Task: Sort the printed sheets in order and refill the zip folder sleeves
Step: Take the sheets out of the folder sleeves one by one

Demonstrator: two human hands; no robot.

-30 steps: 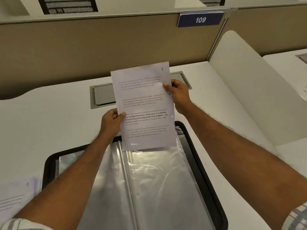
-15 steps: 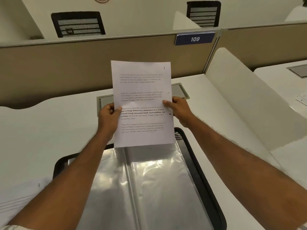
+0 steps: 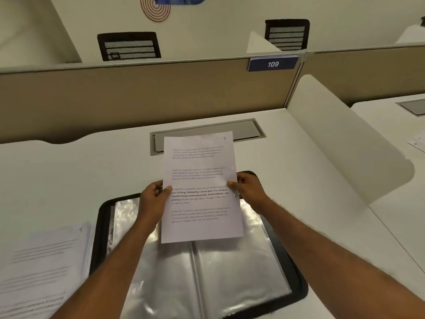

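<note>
Sheet 7 [image 3: 200, 187] is pinched at both edges by your left hand [image 3: 154, 199] and right hand [image 3: 248, 192] over the folder [image 3: 296, 282]; sleeving it looks still undone.

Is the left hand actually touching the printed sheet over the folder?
Touching. The head view shows the left hand pinching the printed sheet at its left edge, thumb on the printed side.

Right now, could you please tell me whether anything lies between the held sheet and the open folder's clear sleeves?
Nothing visible does. The left hand and right hand hold the sheet by its side edges above the zip folder, whose visible sleeves have nothing on them. The other stack lies left of it.
</note>
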